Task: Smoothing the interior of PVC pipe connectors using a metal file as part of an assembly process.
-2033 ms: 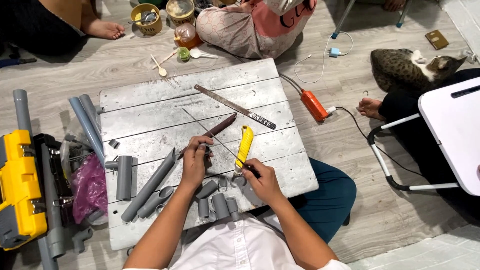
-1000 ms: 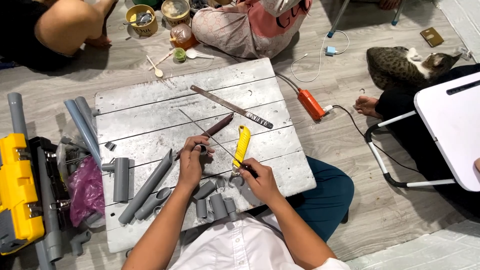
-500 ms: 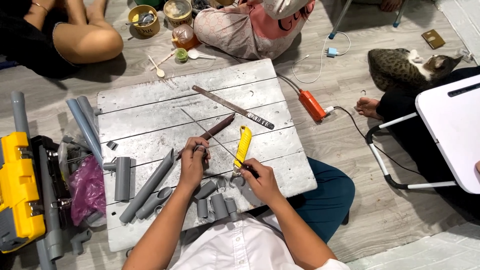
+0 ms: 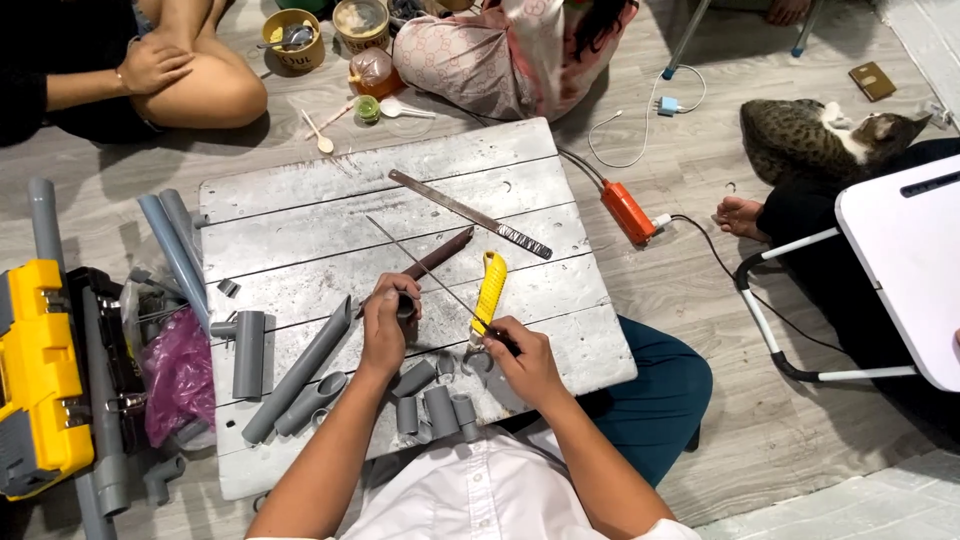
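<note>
My left hand (image 4: 385, 325) grips a short dark pipe piece (image 4: 405, 305) on the white wooden board (image 4: 330, 200). My right hand (image 4: 522, 360) is closed on the handle end of a thin saw blade (image 4: 415, 265) that runs up and left across the board. A yellow-handled cutter (image 4: 489, 290) lies just beside the right hand. Several short grey pipe pieces (image 4: 435, 405) lie near the board's front edge between my arms. A brown-handled tool (image 4: 440, 255) lies behind my left hand.
A long metal file (image 4: 465, 213) lies across the board's far half. Grey pipes (image 4: 295, 375) and an elbow fitting (image 4: 245, 350) sit at left, a yellow toolbox (image 4: 40, 375) on the floor. People sit beyond the board; a cat (image 4: 820, 130) and orange tool (image 4: 628, 210) are at right.
My hands have barely shifted on the pipe piece and blade. The person at the far left has moved a bent leg and arm further into view.
</note>
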